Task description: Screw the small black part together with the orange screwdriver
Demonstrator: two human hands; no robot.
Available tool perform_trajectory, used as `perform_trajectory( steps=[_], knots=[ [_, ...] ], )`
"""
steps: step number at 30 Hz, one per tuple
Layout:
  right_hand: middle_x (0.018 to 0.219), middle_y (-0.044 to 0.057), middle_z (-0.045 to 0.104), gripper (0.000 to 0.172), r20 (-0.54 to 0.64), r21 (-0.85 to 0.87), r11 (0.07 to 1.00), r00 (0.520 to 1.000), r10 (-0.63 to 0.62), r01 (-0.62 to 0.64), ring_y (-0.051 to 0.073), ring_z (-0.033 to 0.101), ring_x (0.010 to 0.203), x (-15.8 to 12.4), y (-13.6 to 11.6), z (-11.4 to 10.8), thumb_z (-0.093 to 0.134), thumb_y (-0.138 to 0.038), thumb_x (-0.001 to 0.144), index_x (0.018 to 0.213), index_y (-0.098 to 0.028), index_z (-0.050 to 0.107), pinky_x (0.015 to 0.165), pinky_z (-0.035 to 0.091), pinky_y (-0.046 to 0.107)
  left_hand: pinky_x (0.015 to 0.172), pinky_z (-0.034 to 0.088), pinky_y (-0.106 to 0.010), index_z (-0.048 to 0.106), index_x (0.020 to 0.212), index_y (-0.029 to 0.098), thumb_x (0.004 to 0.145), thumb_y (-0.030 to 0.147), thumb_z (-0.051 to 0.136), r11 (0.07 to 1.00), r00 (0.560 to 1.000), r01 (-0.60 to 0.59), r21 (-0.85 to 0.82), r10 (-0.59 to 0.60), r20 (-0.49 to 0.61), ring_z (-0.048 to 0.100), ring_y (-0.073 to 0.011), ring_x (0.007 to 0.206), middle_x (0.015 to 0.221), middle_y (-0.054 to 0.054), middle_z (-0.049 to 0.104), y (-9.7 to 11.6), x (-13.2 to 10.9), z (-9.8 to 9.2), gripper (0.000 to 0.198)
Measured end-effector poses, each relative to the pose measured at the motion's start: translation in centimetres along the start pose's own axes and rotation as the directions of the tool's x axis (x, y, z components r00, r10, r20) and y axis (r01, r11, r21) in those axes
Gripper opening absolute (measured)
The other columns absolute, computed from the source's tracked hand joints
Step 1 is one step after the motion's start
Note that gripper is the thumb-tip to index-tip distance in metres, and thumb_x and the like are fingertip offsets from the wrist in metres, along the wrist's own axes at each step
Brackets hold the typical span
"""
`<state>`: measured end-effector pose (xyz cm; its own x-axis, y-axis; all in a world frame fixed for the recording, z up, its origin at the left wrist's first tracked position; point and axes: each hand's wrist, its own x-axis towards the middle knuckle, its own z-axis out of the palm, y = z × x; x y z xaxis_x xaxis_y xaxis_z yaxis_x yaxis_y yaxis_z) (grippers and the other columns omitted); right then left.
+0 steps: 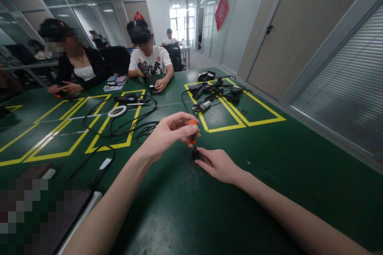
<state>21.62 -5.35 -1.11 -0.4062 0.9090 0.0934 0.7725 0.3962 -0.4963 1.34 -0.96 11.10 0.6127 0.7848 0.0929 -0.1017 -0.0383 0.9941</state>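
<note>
An orange and black screwdriver (193, 132) stands roughly upright in the fingers of my left hand (176, 129), which wrap its handle from the left and above. Right under it, a small black part (194, 154) rests on the green table (167, 207). My right hand (217, 163) pinches that part from the right, thumb and fingertips close together on it. The screwdriver's lower end is just above or at the part's top; whether they touch I cannot tell. A few tiny bits lie on the table beside the black part.
Yellow tape outlines the table. Black cables and tools (217, 87) lie beyond my hands, with a silver-tipped tool (203, 106) nearer. At left are a white ring (117, 111), looped cables and a dark item (72, 215). Two people sit across the table, one holding a black tool (145, 71).
</note>
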Motion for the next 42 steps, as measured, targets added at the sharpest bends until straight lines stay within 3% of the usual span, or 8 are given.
perform_trajectory(
  steps=[3,7,16,20,25,35,42],
  knots=[
    [0.069,-0.001,0.067,0.028,-0.005,-0.004,1.000,1.000,-0.008,0.008,0.018,0.061,0.061,-0.05,0.00,0.00,0.059,-0.031,0.101,0.126,-0.019,0.064,0.060,0.034,0.027,0.065,0.057,-0.023,0.074,0.100,0.013,0.084,0.049,0.079,1.000,1.000,0.010,-0.004,-0.010,0.007,0.068,-0.0157,0.079,0.089,-0.006,0.072,-0.20,0.13,-0.29,0.039],
    [0.068,-0.002,0.066,0.031,-0.006,-0.002,1.000,1.000,-0.016,0.016,0.017,0.061,0.060,-0.06,0.12,0.08,0.058,-0.031,0.101,0.129,-0.019,0.064,0.061,0.034,0.026,0.067,0.058,-0.026,0.073,0.098,0.011,0.090,0.053,0.069,0.997,1.000,0.011,-0.078,-0.009,0.028,0.070,-0.0209,0.088,0.097,-0.012,0.074,-0.28,0.34,-0.52,0.043],
    [0.066,-0.002,0.065,0.030,-0.018,0.003,1.000,1.000,-0.017,0.017,0.017,0.059,0.057,-0.12,-0.02,0.02,0.057,-0.031,0.101,0.128,-0.019,0.063,0.059,0.033,0.027,0.065,0.057,-0.026,0.072,0.100,0.016,0.082,0.045,0.082,0.998,0.999,0.044,-0.045,-0.044,-0.001,0.068,-0.0169,0.079,0.089,-0.004,0.071,-0.27,0.19,-0.70,0.036],
    [0.066,-0.002,0.064,0.029,-0.010,-0.003,1.000,1.000,-0.006,0.006,0.017,0.059,0.057,-0.13,-0.20,-0.09,0.059,-0.030,0.100,0.126,-0.019,0.064,0.059,0.033,0.027,0.066,0.057,-0.025,0.076,0.097,0.013,0.082,0.050,0.080,0.998,0.998,0.062,-0.034,-0.061,0.015,0.067,-0.0168,0.081,0.093,-0.007,0.072,-0.21,0.06,-0.78,0.040],
    [0.064,-0.003,0.062,0.031,-0.008,0.005,1.000,1.000,0.009,-0.009,0.016,0.057,0.056,-0.07,-0.10,0.06,0.059,-0.030,0.100,0.129,-0.019,0.064,0.058,0.032,0.026,0.070,0.060,-0.029,0.073,0.097,0.012,0.088,0.055,0.071,0.992,0.998,0.055,-0.113,-0.050,0.045,0.071,-0.0233,0.091,0.098,-0.014,0.076,-0.25,0.23,-0.94,0.045],
    [0.064,-0.004,0.061,0.032,0.004,0.020,1.000,1.000,0.012,-0.012,0.016,0.056,0.056,-0.11,-0.28,-0.15,0.058,-0.030,0.100,0.130,-0.018,0.064,0.060,0.035,0.026,0.065,0.056,-0.027,0.077,0.100,0.015,0.077,0.052,0.083,0.996,0.996,0.075,-0.057,-0.078,-0.051,0.064,-0.0195,0.086,0.096,-0.008,0.070,-0.08,0.38,-0.90,0.044],
    [0.064,-0.004,0.060,0.030,-0.003,0.024,1.000,1.000,0.008,-0.008,0.016,0.056,0.055,-0.17,-0.29,-0.19,0.059,-0.031,0.100,0.128,-0.020,0.064,0.058,0.035,0.025,0.072,0.058,-0.030,0.077,0.101,0.013,0.087,0.054,0.072,0.991,0.998,0.061,-0.115,-0.061,0.006,0.067,-0.0254,0.099,0.105,-0.014,0.074,-0.18,0.36,-1.05,0.044]
  ],
)
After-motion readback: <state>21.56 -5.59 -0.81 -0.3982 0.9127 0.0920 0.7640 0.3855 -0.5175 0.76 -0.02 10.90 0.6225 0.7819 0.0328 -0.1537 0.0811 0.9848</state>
